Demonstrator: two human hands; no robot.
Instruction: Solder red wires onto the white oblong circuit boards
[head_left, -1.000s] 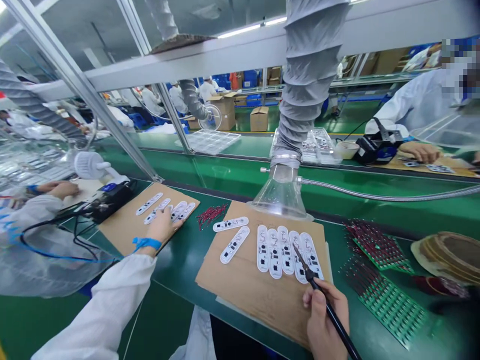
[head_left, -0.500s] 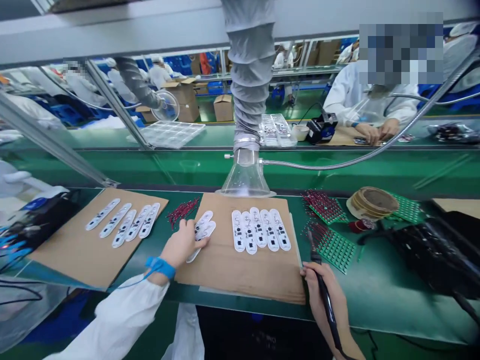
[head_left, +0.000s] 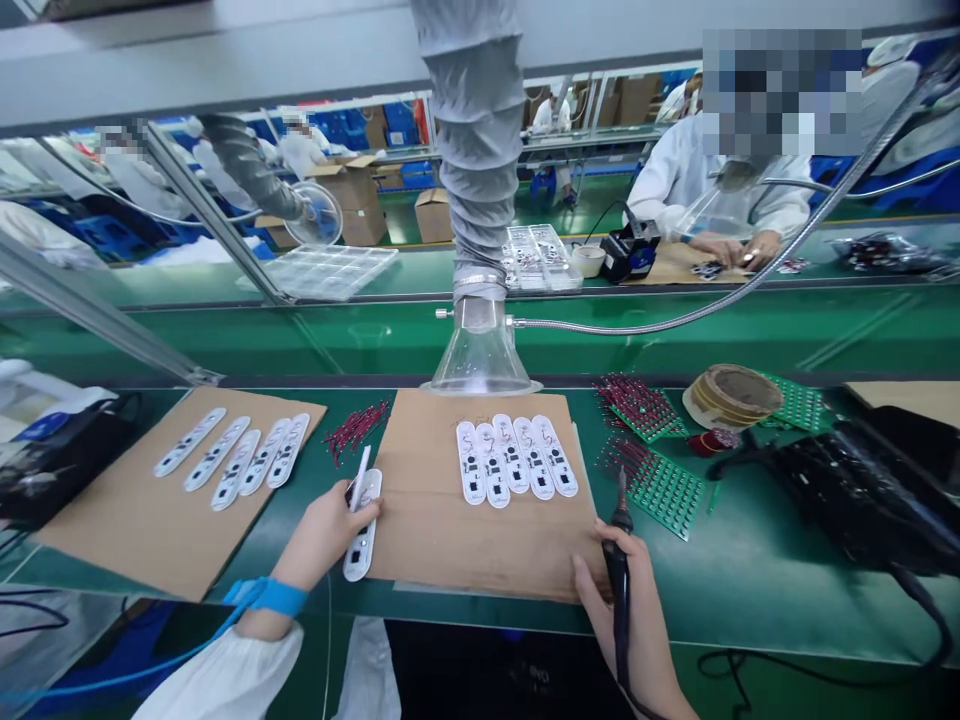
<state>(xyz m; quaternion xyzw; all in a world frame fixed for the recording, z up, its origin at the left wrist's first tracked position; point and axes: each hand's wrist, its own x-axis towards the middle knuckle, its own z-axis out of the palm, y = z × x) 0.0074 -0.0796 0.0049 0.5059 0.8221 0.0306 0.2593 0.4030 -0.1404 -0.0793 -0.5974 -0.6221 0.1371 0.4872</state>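
Note:
At the left edge of the middle cardboard sheet, my left hand is closed on white oblong circuit boards. One of them is tilted up on edge between the fingers; how many it holds I cannot tell. My right hand grips a soldering iron at the sheet's right edge, its tip pointing away from me. Several more white boards, with thin wires on them, lie side by side on the middle sheet. Other white boards rest on the left cardboard sheet.
Red wires lie between the sheets. At right are green boards with red-wired parts, a round brown roll and a black device. A clear fume hood hangs over the middle. Across the bench a co-worker's hands handle small parts.
My left hand has drawn back toward me and left with the boards, one now tilted up. My right hand still holds the soldering iron, its fingers shifted slightly. The view has moved a little.

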